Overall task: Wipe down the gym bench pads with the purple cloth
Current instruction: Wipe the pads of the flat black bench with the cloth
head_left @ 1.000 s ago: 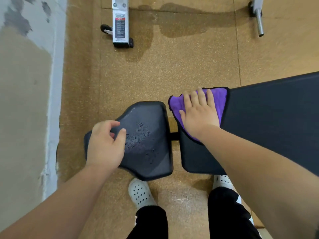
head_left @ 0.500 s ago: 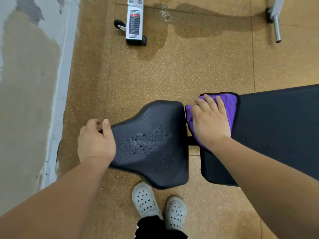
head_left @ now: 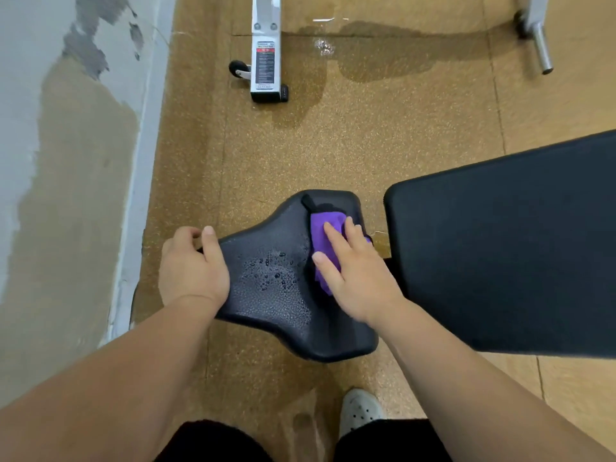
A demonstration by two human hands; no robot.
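Flat, straight fingers of the right hand (head_left: 353,278) press the purple cloth (head_left: 321,235) onto the seat pad (head_left: 276,308), whose narrow end the left hand (head_left: 191,268) grips. Best sweep leftward through the droplets (head_left: 273,275) with steady, overlapping pressure.

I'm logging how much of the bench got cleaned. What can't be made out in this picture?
Head view:
Back pad: cut off by the right edge; its far end is unseen.
Purple cloth: mostly covered by the right hand; its spread is hidden.
Narrow end of the seat pad: covered by the left hand gripping it.
Label on the white frame: too small to read.
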